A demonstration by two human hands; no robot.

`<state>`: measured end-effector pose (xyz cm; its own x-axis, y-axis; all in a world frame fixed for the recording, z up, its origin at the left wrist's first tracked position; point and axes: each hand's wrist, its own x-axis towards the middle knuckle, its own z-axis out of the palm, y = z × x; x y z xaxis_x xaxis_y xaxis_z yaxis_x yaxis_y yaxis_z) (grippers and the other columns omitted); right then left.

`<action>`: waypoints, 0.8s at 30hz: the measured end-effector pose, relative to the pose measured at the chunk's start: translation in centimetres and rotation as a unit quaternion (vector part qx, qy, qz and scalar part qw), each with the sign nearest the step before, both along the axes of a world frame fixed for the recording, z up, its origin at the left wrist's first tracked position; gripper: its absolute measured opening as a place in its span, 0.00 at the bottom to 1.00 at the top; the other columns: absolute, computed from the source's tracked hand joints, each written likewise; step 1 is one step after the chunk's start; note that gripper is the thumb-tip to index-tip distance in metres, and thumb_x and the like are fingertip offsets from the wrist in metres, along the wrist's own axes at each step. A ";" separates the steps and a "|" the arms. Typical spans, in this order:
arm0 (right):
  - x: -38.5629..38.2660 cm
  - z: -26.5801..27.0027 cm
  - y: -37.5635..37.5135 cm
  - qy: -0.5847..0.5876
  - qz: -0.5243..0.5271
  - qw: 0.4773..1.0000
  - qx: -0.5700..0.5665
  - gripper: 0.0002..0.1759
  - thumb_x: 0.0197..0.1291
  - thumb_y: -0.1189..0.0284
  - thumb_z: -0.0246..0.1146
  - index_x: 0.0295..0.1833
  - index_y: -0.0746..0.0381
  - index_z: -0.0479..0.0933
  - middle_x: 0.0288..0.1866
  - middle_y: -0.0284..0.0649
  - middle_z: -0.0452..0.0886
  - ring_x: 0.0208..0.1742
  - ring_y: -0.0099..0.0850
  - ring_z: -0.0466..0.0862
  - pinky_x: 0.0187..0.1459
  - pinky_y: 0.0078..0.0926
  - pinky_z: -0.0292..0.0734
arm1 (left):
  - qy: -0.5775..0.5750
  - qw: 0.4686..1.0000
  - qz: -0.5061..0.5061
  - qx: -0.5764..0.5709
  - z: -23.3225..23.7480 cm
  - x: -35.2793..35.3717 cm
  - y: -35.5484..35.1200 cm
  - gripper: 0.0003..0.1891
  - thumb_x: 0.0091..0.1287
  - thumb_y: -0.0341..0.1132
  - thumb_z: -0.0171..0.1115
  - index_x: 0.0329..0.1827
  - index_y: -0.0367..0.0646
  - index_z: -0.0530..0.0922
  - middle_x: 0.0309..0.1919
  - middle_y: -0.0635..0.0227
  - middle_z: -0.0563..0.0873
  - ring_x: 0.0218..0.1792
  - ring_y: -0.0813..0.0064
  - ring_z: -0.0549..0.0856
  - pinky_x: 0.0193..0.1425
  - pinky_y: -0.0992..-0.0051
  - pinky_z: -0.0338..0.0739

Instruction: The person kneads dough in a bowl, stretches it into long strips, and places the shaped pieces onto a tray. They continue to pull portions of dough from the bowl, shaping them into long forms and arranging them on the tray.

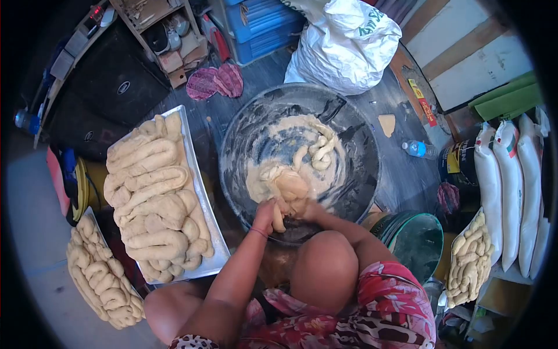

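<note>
Person seated on floor, knees up, over a wide dark basin (360,174). Dough (285,183) lies in the near half of the basin, with a twisted rope of it trailing toward the far side.

Left hand (266,215): closed around a short strip of the dough at the near rim. Right hand (306,208): pressed against the same mass, just beside the left. Fingers are buried, so its grip cannot be told.

Surroundings: tray (206,264) piled with rolled dough ropes to the person's left, second tray (96,224) beyond it, third tray (465,230) on the right. Water bottle (416,149) lies past the basin.
</note>
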<state>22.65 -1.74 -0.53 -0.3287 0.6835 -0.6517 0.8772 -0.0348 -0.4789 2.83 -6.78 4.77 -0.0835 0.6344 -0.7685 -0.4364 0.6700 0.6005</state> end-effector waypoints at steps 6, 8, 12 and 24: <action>-3.7 4.1 1.6 0.292 0.081 0.912 -0.275 0.20 0.47 0.68 0.64 0.48 0.60 0.76 0.38 0.38 0.80 0.34 0.27 0.78 0.32 0.27 0.72 | -0.020 0.996 0.092 0.000 -11.6 1.8 -3.5 0.09 0.66 0.33 0.49 0.42 0.37 0.73 0.36 0.58 0.81 0.32 0.69 0.81 0.32 0.68 0.77; -2.9 6.0 4.6 0.100 0.180 0.953 -0.222 0.17 0.49 0.74 0.61 0.48 0.61 0.76 0.39 0.36 0.81 0.33 0.26 0.78 0.33 0.28 0.72 | -0.032 0.987 0.158 -0.026 -3.8 1.7 -2.6 0.05 0.62 0.27 0.52 0.38 0.37 0.74 0.36 0.61 0.81 0.35 0.70 0.81 0.38 0.70 0.75; -2.2 3.5 4.8 0.205 -0.115 0.943 -0.237 0.19 0.50 0.79 0.59 0.50 0.61 0.75 0.41 0.34 0.80 0.39 0.24 0.78 0.37 0.29 0.74 | 0.086 0.995 0.043 -0.010 -2.4 1.8 -2.4 0.10 0.55 0.21 0.58 0.41 0.37 0.73 0.37 0.63 0.79 0.37 0.70 0.80 0.38 0.70 0.76; -4.1 10.3 4.1 0.224 -0.311 0.796 -0.469 0.21 0.58 0.66 0.60 0.55 0.62 0.70 0.41 0.36 0.79 0.33 0.27 0.78 0.34 0.25 0.77 | -0.159 0.974 -0.094 0.131 1.2 3.7 -1.6 0.21 0.56 0.26 0.64 0.52 0.38 0.69 0.43 0.65 0.79 0.46 0.75 0.79 0.47 0.77 0.75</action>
<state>18.55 2.38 9.82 -0.4593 0.0872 -0.8840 0.3003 -0.9213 -0.2469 6.58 -8.41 6.00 0.2700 0.7930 -0.5461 -0.5124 0.5985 0.6158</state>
